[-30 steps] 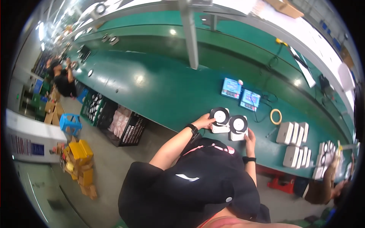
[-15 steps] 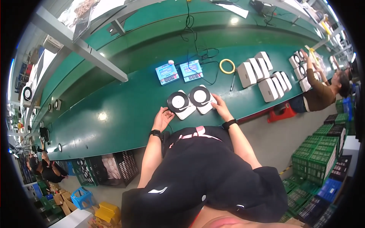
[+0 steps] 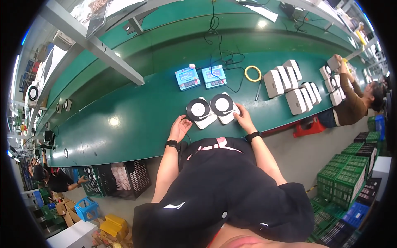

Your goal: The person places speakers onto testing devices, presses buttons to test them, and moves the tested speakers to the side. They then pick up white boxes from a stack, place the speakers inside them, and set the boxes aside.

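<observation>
Two white devices shaped like small record players lie side by side on the green bench in front of me. The left record-player-shaped device and the right record-player-shaped device each carry a black disc with a white centre and a white arm. Beside the left one's lower left edge is my left hand, palm partly up, fingers loosely bent and apart, with nothing visible in it. My right hand grips the right device's outer edge with thumb and fingers.
Behind the devices stand two blue testers with lit screens, black cables and a yellow ring. A pen and upright white units are to the right. A co-worker sits at far right; crates stand on the floor.
The view has shifted slightly; both my hands stay near the two devices. At far right, the co-worker has raised a light-coloured box. At far left, another person's arm now reaches toward a crate.
</observation>
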The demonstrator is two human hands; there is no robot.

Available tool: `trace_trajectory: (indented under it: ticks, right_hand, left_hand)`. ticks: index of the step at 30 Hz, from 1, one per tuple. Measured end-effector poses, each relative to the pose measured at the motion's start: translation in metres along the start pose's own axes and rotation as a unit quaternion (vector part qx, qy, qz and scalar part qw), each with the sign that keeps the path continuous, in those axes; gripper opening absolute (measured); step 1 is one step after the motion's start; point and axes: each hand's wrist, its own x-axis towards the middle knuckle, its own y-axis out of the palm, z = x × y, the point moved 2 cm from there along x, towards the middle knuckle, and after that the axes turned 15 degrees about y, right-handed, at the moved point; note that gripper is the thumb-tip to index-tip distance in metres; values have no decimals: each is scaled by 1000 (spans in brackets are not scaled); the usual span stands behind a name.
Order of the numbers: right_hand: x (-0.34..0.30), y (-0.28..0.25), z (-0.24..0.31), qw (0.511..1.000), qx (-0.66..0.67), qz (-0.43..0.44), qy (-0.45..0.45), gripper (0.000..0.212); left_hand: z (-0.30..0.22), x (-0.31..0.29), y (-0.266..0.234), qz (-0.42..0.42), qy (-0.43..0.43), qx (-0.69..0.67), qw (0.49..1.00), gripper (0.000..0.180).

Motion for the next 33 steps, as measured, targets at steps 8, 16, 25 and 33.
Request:
trace_trajectory:
  ticks: [8,16,25,33]
  right_hand:
    - [-4,1,-1,1000,-25,-9,-5,61]
    - [4,0,-1,998,-18,-9,56,63]
    - [4,2,0,997,-25,-31,73,63]
    - [3,2,7,995,-70,-48,60,63]
  left_hand:
    - [2,-2,-1,-4,10,0,1000,27]
    - [1,-4,0,-11,13,-3,1000,27]
    - [2,-2,-2,-8,9,2,1000,28]
    - [2,-2,-1,-11,12,2,1000,28]
